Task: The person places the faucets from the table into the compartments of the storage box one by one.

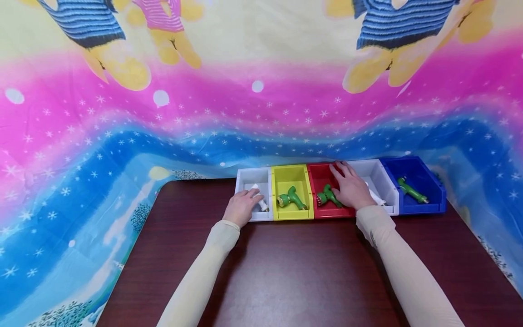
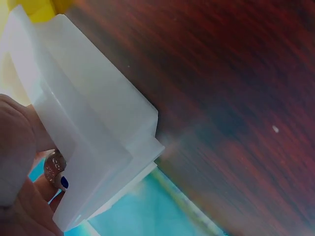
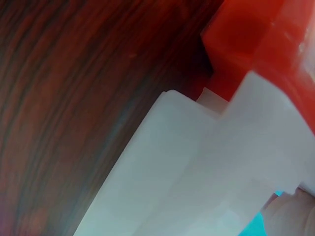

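A row of joined bins stands at the table's far side. My left hand (image 1: 241,206) reaches into the leftmost white bin (image 1: 242,176), its fingers over a white tap (image 1: 263,205) with a metal end; whether they grip it is hidden. My right hand (image 1: 353,188) is spread over the divider between the red bin (image 1: 316,170) and the right white bin (image 1: 369,168). Its thumb side is beside a green tap (image 1: 325,196) in the red bin. Under the right wrist, another white tap (image 1: 377,197) lies partly covered in the white bin.
The yellow bin (image 1: 288,171) holds a green tap (image 1: 292,198). Another green tap (image 1: 412,190) lies in the blue bin (image 1: 433,206) at the right end. Dark wood table (image 1: 302,272) extends in front of the bins. A patterned cloth (image 1: 229,109) hangs behind.
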`<state>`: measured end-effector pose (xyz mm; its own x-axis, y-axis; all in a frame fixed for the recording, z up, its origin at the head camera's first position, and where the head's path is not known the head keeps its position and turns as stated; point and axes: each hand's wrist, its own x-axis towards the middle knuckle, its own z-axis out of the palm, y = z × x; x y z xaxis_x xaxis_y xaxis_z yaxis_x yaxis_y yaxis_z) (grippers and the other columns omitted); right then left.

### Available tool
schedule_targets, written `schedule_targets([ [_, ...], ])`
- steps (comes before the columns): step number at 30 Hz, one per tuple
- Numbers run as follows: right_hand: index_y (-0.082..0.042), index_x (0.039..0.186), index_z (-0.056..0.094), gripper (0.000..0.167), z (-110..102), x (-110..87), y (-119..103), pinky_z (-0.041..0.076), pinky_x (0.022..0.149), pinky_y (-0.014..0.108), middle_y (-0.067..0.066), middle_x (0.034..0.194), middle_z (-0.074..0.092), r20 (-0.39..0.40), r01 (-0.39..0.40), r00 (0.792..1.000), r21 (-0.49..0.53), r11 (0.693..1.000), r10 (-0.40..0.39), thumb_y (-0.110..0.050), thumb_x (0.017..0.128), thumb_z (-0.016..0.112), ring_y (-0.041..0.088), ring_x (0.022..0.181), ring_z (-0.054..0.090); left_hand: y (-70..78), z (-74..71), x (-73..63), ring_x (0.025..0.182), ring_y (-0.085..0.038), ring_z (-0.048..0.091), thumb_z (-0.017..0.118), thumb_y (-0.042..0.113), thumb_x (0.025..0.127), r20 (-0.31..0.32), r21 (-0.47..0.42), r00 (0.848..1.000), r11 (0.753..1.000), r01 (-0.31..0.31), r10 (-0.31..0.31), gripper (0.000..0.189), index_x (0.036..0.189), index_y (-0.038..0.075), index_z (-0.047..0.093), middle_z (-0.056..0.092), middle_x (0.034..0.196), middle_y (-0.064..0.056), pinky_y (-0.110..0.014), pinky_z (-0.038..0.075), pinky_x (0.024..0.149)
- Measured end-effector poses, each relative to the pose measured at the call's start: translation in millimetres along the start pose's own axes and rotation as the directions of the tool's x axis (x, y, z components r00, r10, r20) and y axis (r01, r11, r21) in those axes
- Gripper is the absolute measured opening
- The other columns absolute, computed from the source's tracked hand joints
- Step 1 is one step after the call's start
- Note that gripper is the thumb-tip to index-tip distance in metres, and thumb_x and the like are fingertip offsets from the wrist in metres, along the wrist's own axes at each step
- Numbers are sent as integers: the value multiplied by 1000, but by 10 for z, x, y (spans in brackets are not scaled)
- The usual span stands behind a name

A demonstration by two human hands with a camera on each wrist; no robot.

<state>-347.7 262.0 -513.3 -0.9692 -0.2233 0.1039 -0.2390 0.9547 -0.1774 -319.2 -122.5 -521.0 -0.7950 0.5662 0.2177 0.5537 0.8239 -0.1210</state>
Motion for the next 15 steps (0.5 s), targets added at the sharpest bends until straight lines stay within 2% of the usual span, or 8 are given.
schedule_targets([
  [9,-6,164,27,82,-22,-23,-18,37,115,68,23,168,22,-15,7,1000,1,1000,-7,-24,97,69,46,157,13,26,-21,-1,116,-30,69,72,-3,89,-17,-15,1000,1000,26,-26,53,134,24,71,59,150,-8,-43,58,98],
  [15,-6,164,26,82,-23,-10,-29,38,113,69,23,168,22,-14,8,1000,-6,1000,-8,-24,97,69,46,157,12,31,-23,8,100,-33,73,69,-3,92,-30,-31,998,998,60,-61,50,134,24,72,55,152,-19,-45,62,84],
])
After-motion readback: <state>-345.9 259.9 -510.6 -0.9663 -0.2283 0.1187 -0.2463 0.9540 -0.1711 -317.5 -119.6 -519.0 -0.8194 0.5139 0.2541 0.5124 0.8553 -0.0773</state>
